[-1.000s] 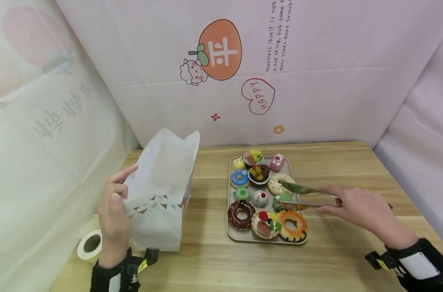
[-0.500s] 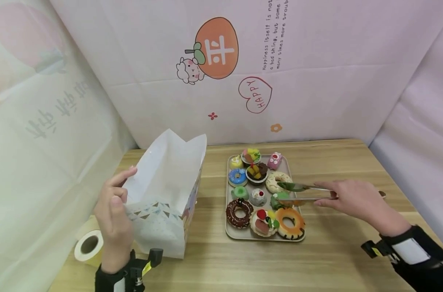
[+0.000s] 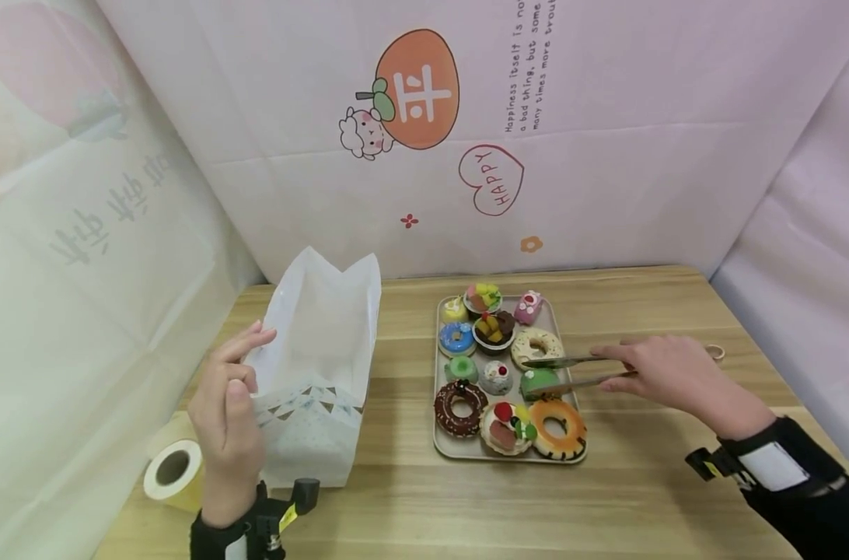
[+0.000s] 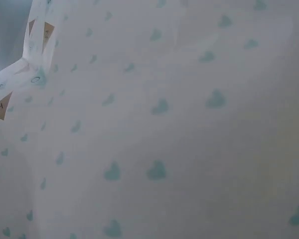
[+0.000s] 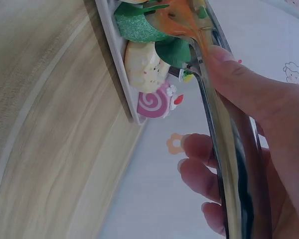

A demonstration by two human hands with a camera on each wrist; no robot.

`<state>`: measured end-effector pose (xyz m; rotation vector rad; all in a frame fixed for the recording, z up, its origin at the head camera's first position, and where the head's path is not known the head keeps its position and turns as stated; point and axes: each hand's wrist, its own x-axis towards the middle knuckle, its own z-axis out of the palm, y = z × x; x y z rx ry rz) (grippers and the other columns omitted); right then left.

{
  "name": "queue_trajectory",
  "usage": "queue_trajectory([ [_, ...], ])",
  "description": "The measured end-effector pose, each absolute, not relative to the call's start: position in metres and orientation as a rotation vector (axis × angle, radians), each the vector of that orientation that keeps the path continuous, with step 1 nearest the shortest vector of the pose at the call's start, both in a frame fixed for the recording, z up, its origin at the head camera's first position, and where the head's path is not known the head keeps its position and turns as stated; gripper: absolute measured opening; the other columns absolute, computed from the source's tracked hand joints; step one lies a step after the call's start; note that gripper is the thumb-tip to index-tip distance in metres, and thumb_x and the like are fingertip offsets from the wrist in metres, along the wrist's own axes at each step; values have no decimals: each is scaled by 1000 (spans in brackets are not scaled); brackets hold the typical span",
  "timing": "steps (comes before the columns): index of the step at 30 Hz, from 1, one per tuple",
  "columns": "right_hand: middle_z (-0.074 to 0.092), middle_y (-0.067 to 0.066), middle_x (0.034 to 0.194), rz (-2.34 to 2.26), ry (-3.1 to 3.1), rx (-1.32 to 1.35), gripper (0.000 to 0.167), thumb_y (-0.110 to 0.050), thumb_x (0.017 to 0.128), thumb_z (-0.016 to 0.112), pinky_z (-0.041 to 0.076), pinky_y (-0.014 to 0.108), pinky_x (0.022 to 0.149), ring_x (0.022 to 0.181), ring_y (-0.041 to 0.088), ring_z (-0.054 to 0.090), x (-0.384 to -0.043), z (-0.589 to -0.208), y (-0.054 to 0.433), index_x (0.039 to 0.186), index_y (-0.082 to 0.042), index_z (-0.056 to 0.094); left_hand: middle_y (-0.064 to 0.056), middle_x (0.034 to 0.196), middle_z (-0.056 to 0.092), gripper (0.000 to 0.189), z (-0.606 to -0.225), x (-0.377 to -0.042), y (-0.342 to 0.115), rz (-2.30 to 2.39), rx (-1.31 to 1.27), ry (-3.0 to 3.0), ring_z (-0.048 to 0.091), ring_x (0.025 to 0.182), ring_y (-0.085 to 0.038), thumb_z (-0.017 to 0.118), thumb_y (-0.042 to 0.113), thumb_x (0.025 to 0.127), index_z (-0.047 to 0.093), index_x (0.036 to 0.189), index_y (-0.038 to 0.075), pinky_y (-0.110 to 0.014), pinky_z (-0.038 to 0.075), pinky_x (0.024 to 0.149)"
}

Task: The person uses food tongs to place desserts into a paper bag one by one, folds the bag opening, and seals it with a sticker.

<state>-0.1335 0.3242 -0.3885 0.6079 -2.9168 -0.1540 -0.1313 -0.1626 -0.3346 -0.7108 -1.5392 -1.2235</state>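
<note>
In the head view my left hand [image 3: 228, 404] rests against the left side of a white paper bag [image 3: 305, 443], its index finger reaching over the side edge. The left wrist view is filled by the bag's wall [image 4: 159, 107], printed with green hearts. My right hand [image 3: 676, 381] holds metal serving tongs [image 3: 592, 360]. Their tips straddle a green pastry [image 3: 539, 379] on the tray [image 3: 466, 449]; contact cannot be judged. In the right wrist view the tongs [image 5: 219, 139] lie between thumb and fingers, near a pale doughnut [image 5: 142, 64] and a pink swirl roll [image 5: 154, 102].
Several pastries fill the tray, including a chocolate doughnut [image 3: 459, 428], a fruit tart [image 3: 504, 435], a golden ring doughnut [image 3: 570, 443] and a blue doughnut [image 3: 445, 340]. A roll of yellow labels [image 3: 186, 490] stands behind the left wrist. Printed cloth [image 3: 606, 194] hangs behind the wooden table [image 3: 431, 513].
The tongs' tips have moved slightly left and come closer together around the green pastry. The bag's mouth swung right, then back left; my left hand has shifted slightly right.
</note>
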Motion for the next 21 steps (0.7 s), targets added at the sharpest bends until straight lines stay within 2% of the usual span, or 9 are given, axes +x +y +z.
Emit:
queue_trajectory([
  [3,55,-10,66,-167,-2857,643,44,-48,73,79,24,21,40,48,3,33,-135,-391,325,111,-26,73,-8,111,73,39,-334,-128,-162,-1276,-722,-1546,64,118,-22,35,6,99,36,63,-8,-31,47,107],
  [8,56,-11,66,-187,-2806,677,40,-46,73,79,24,21,39,46,1,32,-135,-393,326,108,-27,74,-10,113,72,34,-335,-128,-161,-1335,-788,-1510,64,119,-26,34,2,96,40,65,-9,-35,46,109],
  [14,73,-3,84,-154,-2909,600,41,-51,78,74,29,24,39,52,5,51,-132,-382,327,113,-27,73,-12,112,73,29,-335,-129,-161,-1383,-825,-1476,63,119,-28,27,-2,89,43,66,-8,-36,46,108],
  [17,70,-7,76,-135,-2930,555,43,-54,80,72,27,24,39,52,4,49,-131,-372,327,114,-28,73,-11,110,73,27,-335,-129,-161,-1367,-813,-1496,64,118,-28,23,-8,83,42,65,-8,-36,47,107],
  [20,58,-14,64,-94,-2921,530,44,-54,80,72,26,24,40,51,2,42,-133,-361,327,114,-26,73,-11,108,74,25,-334,-129,-161,-1337,-795,-1520,65,116,-27,21,-10,80,40,64,-7,-35,49,105],
  [21,60,-13,66,-82,-2913,527,43,-53,80,72,27,24,40,51,2,43,-134,-356,326,114,-26,73,-11,107,74,25,-334,-128,-162,-1322,-788,-1529,66,116,-27,20,-11,79,39,63,-6,-35,49,105],
])
